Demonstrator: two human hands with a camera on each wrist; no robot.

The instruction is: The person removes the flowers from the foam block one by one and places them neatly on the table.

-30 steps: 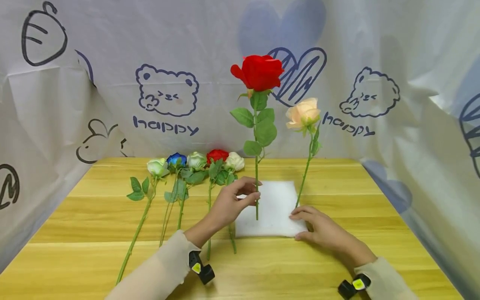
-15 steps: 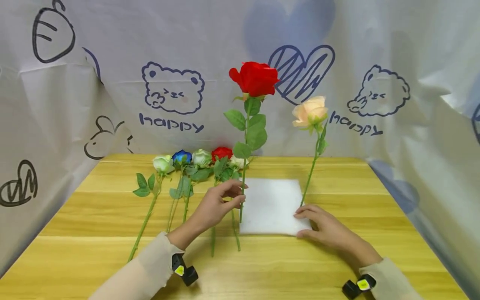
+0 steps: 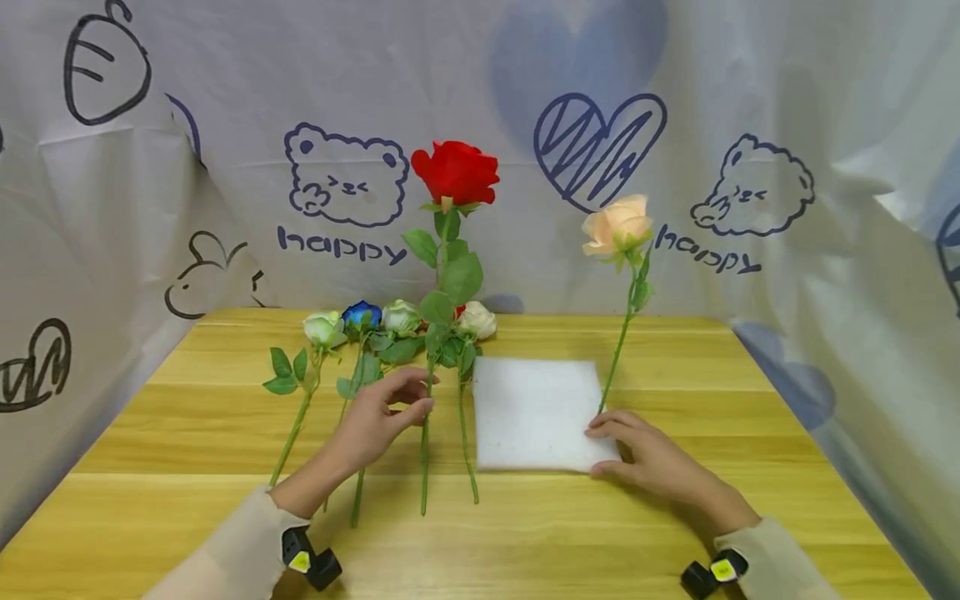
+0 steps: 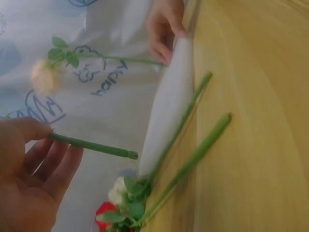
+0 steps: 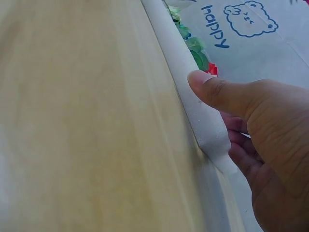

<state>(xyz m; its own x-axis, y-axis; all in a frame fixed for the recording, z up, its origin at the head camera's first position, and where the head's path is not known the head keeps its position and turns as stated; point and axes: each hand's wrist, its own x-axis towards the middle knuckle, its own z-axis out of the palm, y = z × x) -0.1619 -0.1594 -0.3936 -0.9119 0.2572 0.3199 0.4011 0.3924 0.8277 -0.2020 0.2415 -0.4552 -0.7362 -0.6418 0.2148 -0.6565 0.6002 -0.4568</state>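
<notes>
My left hand pinches the stem of a red rose between thumb and fingers. The rose is upright, above the flowers lying left of a white foam block. In the left wrist view the stem's cut end hangs free in the air. My right hand grips the right side of the foam block, thumb on the near edge and fingers on the far part, as the right wrist view also shows. A peach rose stands upright, leaning slightly right, at the block's right side; its stem's foot is hidden behind my right fingers.
On the wooden table left of the block lie several roses, among them a pale green one, a blue one and a white one. Another red rose is mostly hidden behind the held one's leaves. A drawn-on white curtain hangs behind.
My left hand has carried the red rose leftward and a little down, from over the foam block to over the lying flowers. My right hand has stayed on the block; the peach rose still stands.
</notes>
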